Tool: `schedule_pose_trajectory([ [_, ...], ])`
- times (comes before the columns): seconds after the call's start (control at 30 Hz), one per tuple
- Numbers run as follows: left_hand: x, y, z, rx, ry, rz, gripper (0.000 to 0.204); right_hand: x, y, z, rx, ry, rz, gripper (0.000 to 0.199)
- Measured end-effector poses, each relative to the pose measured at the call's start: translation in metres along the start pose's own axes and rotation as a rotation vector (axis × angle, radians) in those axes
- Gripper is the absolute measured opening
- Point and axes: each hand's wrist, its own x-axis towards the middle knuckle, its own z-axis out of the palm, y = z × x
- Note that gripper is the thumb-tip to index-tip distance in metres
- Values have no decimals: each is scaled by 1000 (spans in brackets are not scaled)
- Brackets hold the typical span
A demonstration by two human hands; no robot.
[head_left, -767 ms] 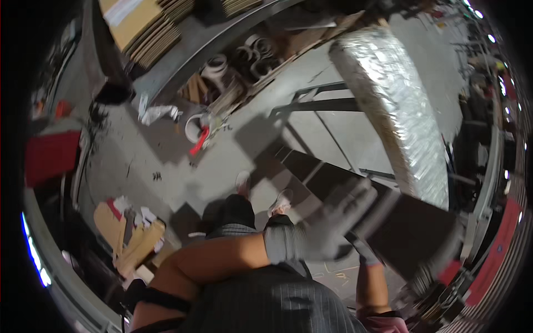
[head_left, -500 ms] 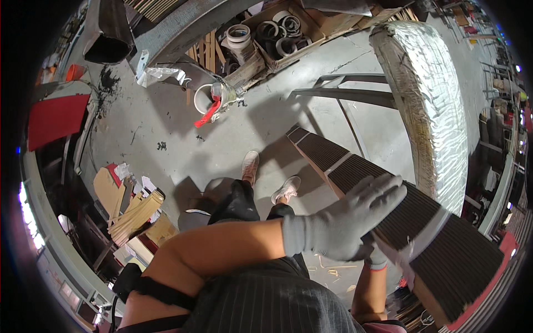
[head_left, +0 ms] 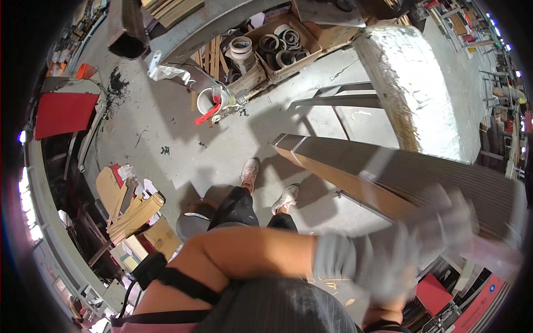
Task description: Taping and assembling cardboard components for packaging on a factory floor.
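A: Head view, looking straight down. The left hand, in a pale grey knit glove, reaches across the body and lies spread over the near end of a long dark ribbed panel with a tan wooden edge.

B: Is it gripping the panel?

A: It is smeared with motion blur. The fingers look fanned out and flat rather than curled, so I would call it released, resting on or just above the ribbed face, though I cannot be sure of contact.

B: And the right hand?

A: Only a gloved blur rises from the lower edge beneath the left wrist. That is probably the right hand, under the panel's near end. Whether it is clenched or slack I cannot tell.

B: How does the panel lie?

A: Its long axis runs from the person's right, near both hands, away toward the upper left, ending over the grey concrete floor ahead of the two pale shoes. So the bulk of it stretches forward and left of the hands. The left hand is the one clearly on top.

B: Anything cut off?

A: The panel's right end runs into the dark rim. Behind it lies a large silvery foil-wrapped roll.
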Motion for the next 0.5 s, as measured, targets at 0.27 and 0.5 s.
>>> schedule_pose_trajectory([
  [0.27, -93, -46, 10, -251, -344, -487, 23, -14, -132, -359, -108, 824, -283, 61],
  [0.5, -35, 48, 61, -959, -283, -369, 100, -98, 39, -366, 282, 716, 378, 62],
])
